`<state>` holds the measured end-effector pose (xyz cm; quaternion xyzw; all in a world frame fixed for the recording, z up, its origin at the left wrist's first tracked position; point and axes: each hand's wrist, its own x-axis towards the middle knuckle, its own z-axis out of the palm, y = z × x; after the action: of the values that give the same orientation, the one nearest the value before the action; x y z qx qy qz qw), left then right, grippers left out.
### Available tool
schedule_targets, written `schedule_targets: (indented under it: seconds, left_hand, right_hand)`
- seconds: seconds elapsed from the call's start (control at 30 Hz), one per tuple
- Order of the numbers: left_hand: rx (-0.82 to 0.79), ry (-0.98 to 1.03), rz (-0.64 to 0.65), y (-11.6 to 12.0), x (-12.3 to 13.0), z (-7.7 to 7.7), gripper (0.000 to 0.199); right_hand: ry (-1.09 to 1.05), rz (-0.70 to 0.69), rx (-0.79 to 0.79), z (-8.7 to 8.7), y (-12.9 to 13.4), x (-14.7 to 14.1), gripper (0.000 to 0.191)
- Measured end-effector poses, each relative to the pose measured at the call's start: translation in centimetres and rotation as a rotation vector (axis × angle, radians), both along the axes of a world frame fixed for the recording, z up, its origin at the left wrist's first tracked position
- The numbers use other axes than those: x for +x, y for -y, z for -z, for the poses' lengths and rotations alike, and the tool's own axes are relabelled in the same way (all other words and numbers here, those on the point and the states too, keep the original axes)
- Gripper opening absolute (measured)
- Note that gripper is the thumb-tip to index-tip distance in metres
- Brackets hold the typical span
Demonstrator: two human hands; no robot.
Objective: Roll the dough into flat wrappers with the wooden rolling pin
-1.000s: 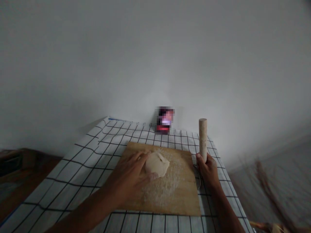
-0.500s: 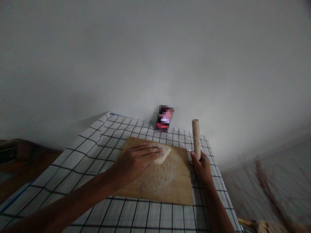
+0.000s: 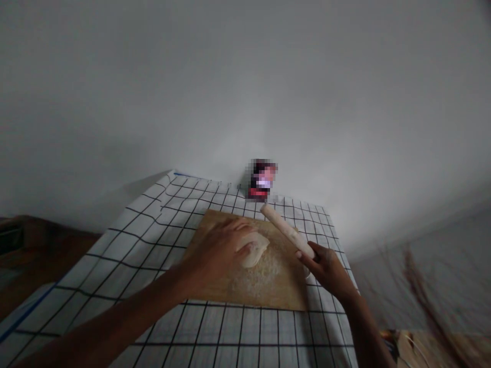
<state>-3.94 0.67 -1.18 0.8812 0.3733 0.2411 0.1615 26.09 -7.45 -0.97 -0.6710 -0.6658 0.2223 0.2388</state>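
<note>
A flattened piece of pale dough (image 3: 256, 250) lies on a floured wooden board (image 3: 268, 299). My left hand (image 3: 226, 240), smeared by motion, is on the dough's left side, its thumb on the dough and its fingers around the far edge. Part of the dough is hidden under this hand. At the board's right edge, my right hand (image 3: 326, 266) grips a wooden rolling pin (image 3: 286, 229) by its near end. The pin slants up to the left, with its far end raised over the back of the board.
A black-and-white checked cloth (image 3: 146, 250) covers the table. A pixelated dark and pink object (image 3: 262, 180) stands at the back against the pale wall (image 3: 245, 92). Something round and pale (image 3: 308, 273) is partly hidden by my right hand. Dry twigs (image 3: 422, 291) are at the right.
The rolling pin has swung from upright to a leftward slant over the board as my right hand turned. My left hand's thumb and fingers have parted, and the dough has shifted slightly.
</note>
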Motion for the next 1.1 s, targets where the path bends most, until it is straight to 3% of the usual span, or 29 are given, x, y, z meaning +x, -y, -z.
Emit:
schedule_targets:
  seconds: [0.07, 0.17, 0.43, 0.57, 0.7, 0.8, 0.9, 1.0, 1.1]
  left_hand:
    - [0.103, -0.042, -0.001, 0.4, 2.4, 0.7, 0.038]
    - [0.165, -0.101, 0.041, 0.8, 4.4, 1.4, 0.028]
    - [0.051, -0.088, 0.151, -1.0, 3.7, 0.6, 0.003]
    - [-0.051, -0.101, 0.238, -1.1, 3.5, -0.2, 0.017]
    - [0.185, -0.226, 0.274, -0.7, 4.2, -1.3, 0.034]
    - [0.286, -0.196, 0.266, -0.6, 6.0, -1.3, 0.047]
    - [0.215, -0.137, 0.279, -0.6, 8.1, 0.3, 0.066]
    - [0.002, -0.05, 0.317, -1.1, 9.3, 2.0, 0.074]
    - [-0.221, 0.083, 0.32, -2.1, 9.1, 2.0, 0.067]
  right_hand:
    - [-0.044, 0.04, 0.004, 0.7, 0.5, 0.2, 0.043]
    - [-0.101, 0.08, 0.015, 1.8, 0.8, 0.3, 0.044]
    - [-0.19, 0.047, 0.023, 3.5, 0.1, -0.4, 0.042]
    - [-0.26, 0.048, 0.035, 4.0, 0.1, -0.4, 0.043]
    - [-0.375, 0.124, 0.095, 4.6, 0.5, -0.2, 0.046]
    - [-0.424, 0.228, 0.136, 5.3, 0.8, 0.3, 0.048]
    - [-0.48, 0.273, 0.116, 6.5, 1.0, 1.3, 0.051]
    - [-0.487, 0.292, 0.114, 7.3, 1.0, 2.3, 0.053]
    - [-0.461, 0.292, 0.13, 7.2, 1.0, 2.5, 0.052]
